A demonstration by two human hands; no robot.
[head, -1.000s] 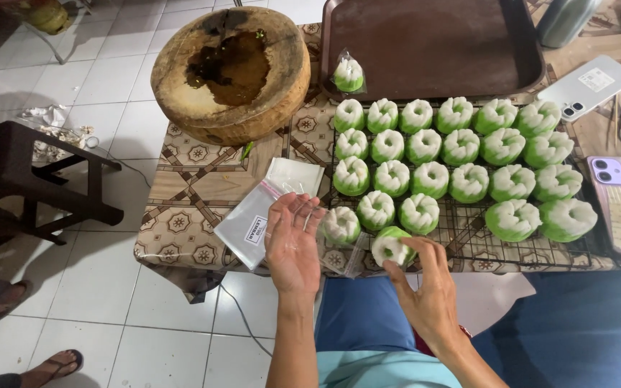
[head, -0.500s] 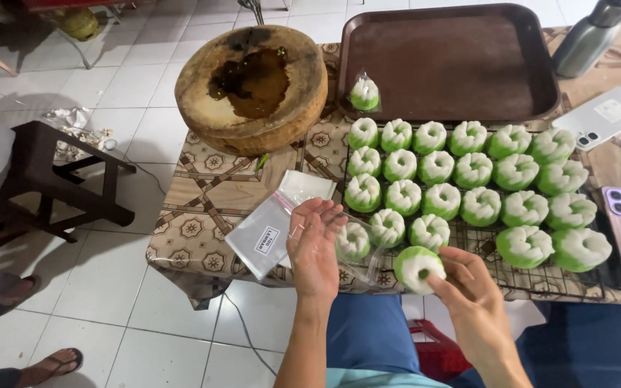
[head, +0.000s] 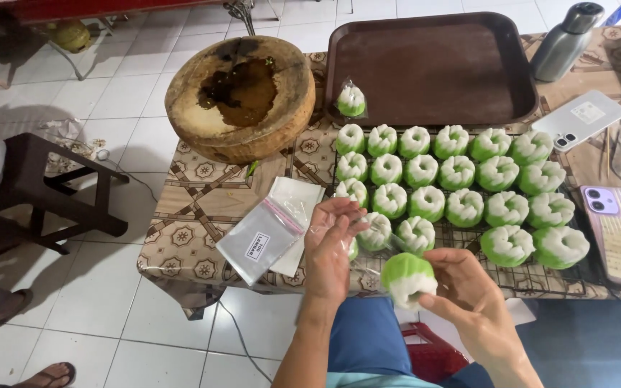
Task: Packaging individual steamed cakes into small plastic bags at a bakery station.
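My right hand (head: 461,287) holds a green and white steamed cake (head: 408,279) just off the table's near edge. My left hand (head: 332,248) pinches a thin clear plastic bag (head: 368,231) beside it, over the front left corner of a wire rack (head: 540,276). Several more green and white cakes (head: 465,207) sit in rows on that rack. One wrapped cake (head: 351,100) rests on the front left corner of a brown tray (head: 433,68). A stack of clear bags (head: 264,237) lies on the patterned tablecloth left of my left hand.
A round wooden chopping block (head: 242,97) stands at the table's far left. A metal flask (head: 566,39), a white phone (head: 589,118) and a purple phone (head: 616,226) lie to the right. A dark stool (head: 44,187) and someone's sandalled feet (head: 44,375) are on the tiled floor.
My right hand lifted a cake off the rack's front row and drew it toward me. My left hand closed from an open palm onto a clear bag.
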